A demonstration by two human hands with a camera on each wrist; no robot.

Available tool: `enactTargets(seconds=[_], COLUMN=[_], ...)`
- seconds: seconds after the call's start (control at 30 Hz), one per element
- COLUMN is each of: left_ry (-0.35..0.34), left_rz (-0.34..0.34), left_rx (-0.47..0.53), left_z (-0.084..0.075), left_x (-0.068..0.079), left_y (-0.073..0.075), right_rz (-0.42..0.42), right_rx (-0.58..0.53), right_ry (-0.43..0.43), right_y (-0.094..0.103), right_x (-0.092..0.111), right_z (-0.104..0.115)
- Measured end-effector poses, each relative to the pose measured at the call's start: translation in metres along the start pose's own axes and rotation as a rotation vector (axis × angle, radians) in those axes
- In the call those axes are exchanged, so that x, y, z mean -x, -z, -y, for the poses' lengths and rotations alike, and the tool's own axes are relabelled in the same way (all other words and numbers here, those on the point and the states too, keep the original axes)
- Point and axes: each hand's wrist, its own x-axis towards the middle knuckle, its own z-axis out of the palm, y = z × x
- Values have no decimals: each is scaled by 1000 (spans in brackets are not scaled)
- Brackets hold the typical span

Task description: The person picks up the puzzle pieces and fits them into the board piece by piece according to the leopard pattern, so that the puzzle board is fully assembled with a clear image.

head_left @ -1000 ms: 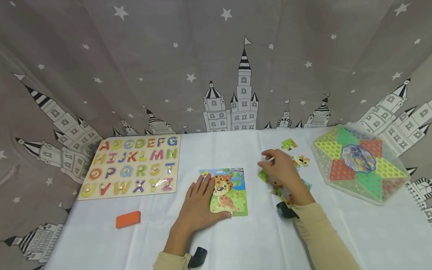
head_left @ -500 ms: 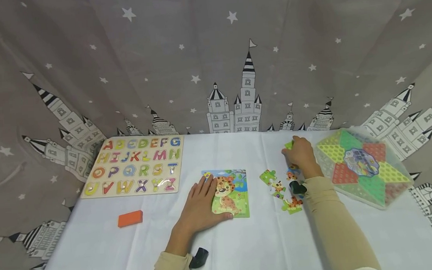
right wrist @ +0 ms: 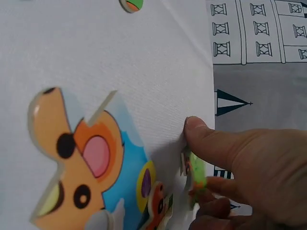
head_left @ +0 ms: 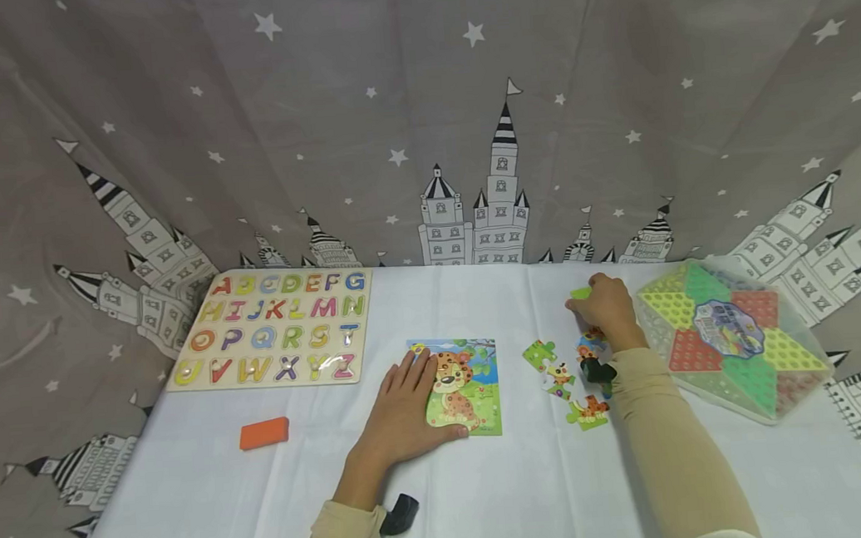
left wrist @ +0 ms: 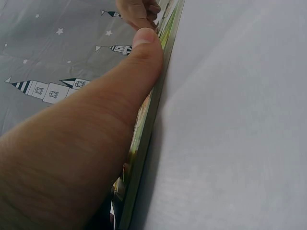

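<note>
My left hand (head_left: 403,413) rests with its fingers spread over the left part of a puzzle board (head_left: 480,399) printed with a spotted cub on grass. In the left wrist view, its thumb (left wrist: 144,52) lies along the board's edge. Further right, my right hand (head_left: 609,311) pinches a green puzzle piece (right wrist: 197,172) between thumb and fingers; the piece is partly covered by the hand. Beside and under the right wrist lie several loose pieces, including a green one (head_left: 538,354) and a spotted one (head_left: 589,412). An orange piece with an animal's face (right wrist: 72,177) appears large in the right wrist view.
A wooden alphabet board (head_left: 270,330) lies at the back left. In front of it is an orange block (head_left: 264,433). At the right stands a clear hexagonal game box (head_left: 735,331) with coloured triangles. A grey castle-print curtain (head_left: 313,85) hangs behind the white-covered table (head_left: 506,497).
My right hand has gone from above the loose pieces to the green piece further back and right, and pinches it. My left hand stays on the puzzle board.
</note>
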Motion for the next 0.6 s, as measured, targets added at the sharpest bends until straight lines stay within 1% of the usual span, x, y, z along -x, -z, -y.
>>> enactTargets(seconds=[0.13, 0.2, 0.27, 0.33, 0.4, 0.53, 0.6], left_ry=[5, 6, 7, 7, 7, -1, -4], left_rz=[2, 1, -2, -3, -2, -2, -9], left_rx=[0, -2, -2, -3, -4, -4, 2], left_z=[0, 0, 0, 1, 1, 1, 1], left_x=[-2, -2, -1, -1, -1, -1, -2], left_y=[-1, -1, -1, -1, 0, -1, -1], right_rz=[-42, -61, -55, -17, 42, 134, 166], right_rx=[-73, -119, -174, -234, -291, -368, -371], right_ry=[22, 59, 105, 166, 210, 275, 316], right_y=[2, 2, 1, -4, -12, -39, -54], right_x=[5, 10, 21, 35, 55, 98, 118], right_z=[3, 5, 11, 20, 31, 52, 58])
